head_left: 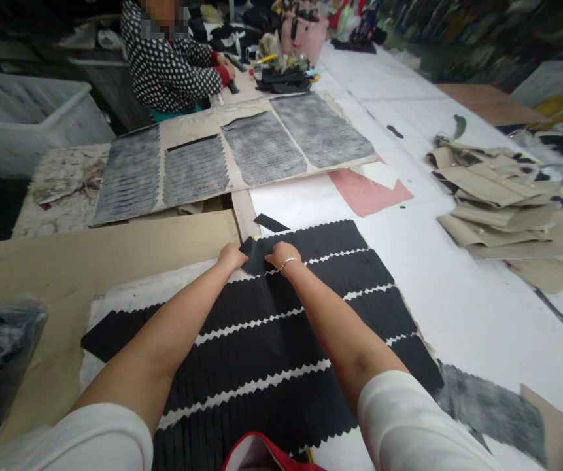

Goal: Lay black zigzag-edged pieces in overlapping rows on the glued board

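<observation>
Rows of black strips with pointed ends [256, 333] lie side by side on a pale backing sheet [151, 282] in front of me. At the far row, my left hand [233, 256] is closed on the edge of a black strip [250, 254] whose end is raised and turned. Just right of it, my right hand [284, 254], with a silver bracelet at the wrist, has its fingers bent down onto the same row. Its fingertips are partly hidden, and whether it grips a strip is unclear. One loose black strip [271, 223] rests beyond my hands on the white table.
A person in a dotted top [168, 72] works across the table. Grey strip sheets on a board [193, 171] lie between us. Folded beige pieces [501, 190] are stacked at right, near a pink scrap [367, 193]. A white bin [31, 111] stands at left.
</observation>
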Available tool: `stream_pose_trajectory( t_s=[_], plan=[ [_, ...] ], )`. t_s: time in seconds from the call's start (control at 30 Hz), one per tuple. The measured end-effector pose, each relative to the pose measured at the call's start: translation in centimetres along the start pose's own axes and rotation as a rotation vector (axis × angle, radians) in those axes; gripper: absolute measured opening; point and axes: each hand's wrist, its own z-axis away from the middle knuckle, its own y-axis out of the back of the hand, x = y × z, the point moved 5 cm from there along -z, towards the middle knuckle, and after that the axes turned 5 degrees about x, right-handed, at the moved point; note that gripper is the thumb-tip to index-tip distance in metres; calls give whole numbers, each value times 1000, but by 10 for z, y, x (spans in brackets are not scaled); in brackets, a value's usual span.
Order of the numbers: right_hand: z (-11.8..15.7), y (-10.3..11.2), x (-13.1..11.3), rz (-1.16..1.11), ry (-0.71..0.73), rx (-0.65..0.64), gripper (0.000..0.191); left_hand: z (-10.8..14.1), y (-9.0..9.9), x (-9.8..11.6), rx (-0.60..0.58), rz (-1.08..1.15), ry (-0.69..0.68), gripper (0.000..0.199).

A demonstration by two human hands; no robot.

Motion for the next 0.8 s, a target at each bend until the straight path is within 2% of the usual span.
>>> stream_pose_trajectory(
  t_s=[0.2,0.37,0.47,0.6,0.7,0.8],
  plan=[
    [-1,-2,-2,-7,-18,-5,39,-4,-3,-3,-15,19,21,28],
    [-1,0,-1,1,-1,-16,36,-7,-9,-11,-53,161,70,28],
    [0,2,-3,-6,36,-12,32,-4,-10,-13,-69,297,120,29],
    [-1,9,-10,-91,111,75,26,4,-8,-13,-78,511,183,29],
    [-4,11,-14,-221,139,90,34,9,-2,-13,-111,749,167,30],
    [-8,8,-16,-413,146,50,41,13,4,-14,-209,1022,104,29]
  ],
)
